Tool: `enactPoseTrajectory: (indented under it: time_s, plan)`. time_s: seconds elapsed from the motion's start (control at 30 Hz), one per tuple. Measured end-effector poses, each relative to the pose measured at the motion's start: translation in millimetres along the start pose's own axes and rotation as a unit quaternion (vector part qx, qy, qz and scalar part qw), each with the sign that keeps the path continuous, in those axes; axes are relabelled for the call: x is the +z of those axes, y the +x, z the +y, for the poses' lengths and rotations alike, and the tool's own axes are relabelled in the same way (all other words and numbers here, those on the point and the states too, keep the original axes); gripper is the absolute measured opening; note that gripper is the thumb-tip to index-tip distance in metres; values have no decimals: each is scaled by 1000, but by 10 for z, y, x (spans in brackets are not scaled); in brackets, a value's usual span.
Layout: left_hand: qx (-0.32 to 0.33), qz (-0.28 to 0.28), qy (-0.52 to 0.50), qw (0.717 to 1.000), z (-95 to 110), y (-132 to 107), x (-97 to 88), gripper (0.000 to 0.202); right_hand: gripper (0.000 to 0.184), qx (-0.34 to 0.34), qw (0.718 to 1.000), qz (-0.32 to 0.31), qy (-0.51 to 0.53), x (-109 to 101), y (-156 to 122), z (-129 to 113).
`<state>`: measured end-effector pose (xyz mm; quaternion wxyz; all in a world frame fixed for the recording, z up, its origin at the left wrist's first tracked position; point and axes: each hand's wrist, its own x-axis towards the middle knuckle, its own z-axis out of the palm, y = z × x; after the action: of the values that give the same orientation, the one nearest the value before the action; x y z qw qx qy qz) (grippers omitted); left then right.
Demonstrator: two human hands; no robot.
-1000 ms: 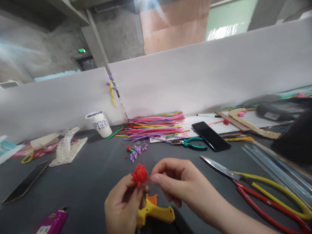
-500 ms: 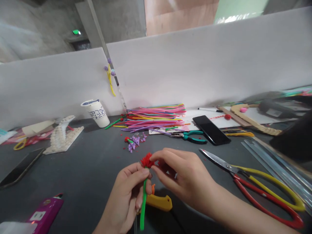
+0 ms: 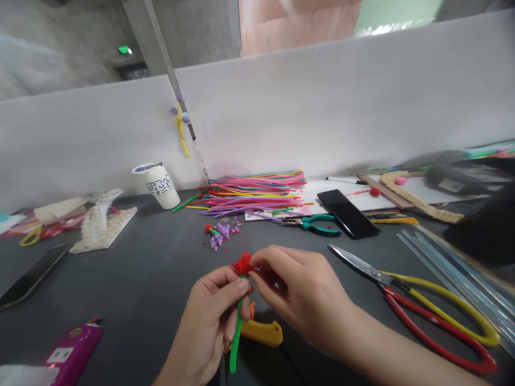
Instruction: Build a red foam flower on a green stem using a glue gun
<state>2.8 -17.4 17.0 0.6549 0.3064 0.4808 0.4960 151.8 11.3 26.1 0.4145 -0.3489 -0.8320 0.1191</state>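
A small red fuzzy flower head (image 3: pixel 242 263) tops a green pipe-cleaner stem (image 3: pixel 236 335). My left hand (image 3: pixel 209 327) is closed round the stem just under the red head, holding it upright over the dark table (image 3: pixel 145 289). My right hand (image 3: pixel 298 295) pinches at the right side of the red head with thumb and fingers. A yellow glue gun (image 3: pixel 261 332) lies on the table under both hands.
Big red-and-yellow scissors (image 3: pixel 426 305) lie to the right. Teal pliers (image 3: pixel 314 225), a black phone (image 3: pixel 348 213) and a pile of coloured pipe cleaners (image 3: pixel 257 195) sit behind. Purple scraps (image 3: pixel 221 236), a paper cup (image 3: pixel 157 185), another phone (image 3: pixel 30 276) and a magenta lighter (image 3: pixel 70 356) are left.
The view has tilted down a little. The flower was turned so its green stem now shows below my left hand, and my right hand has closed in on the red head.
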Motion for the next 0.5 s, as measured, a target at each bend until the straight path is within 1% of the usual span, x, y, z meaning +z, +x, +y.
enactPoseTrajectory:
  time_s: [0.13,0.3,0.4,0.5]
  plan:
    - [1,1,1,1000,1,0,0,30,8,7,1000,0,0,8,-7,-3]
    - [1,-7,-12,1000,2,1,0,29,10,12,999,-21,30,-27,5,-10]
    - [-1,-9,-19,1000,-5,3,-13,28,13,-10,999,-28,20,-40,10,-11]
    - [1,-10,-20,1000,-13,6,-22,29,14,-44,999,-21,-20,-21,-1,-7]
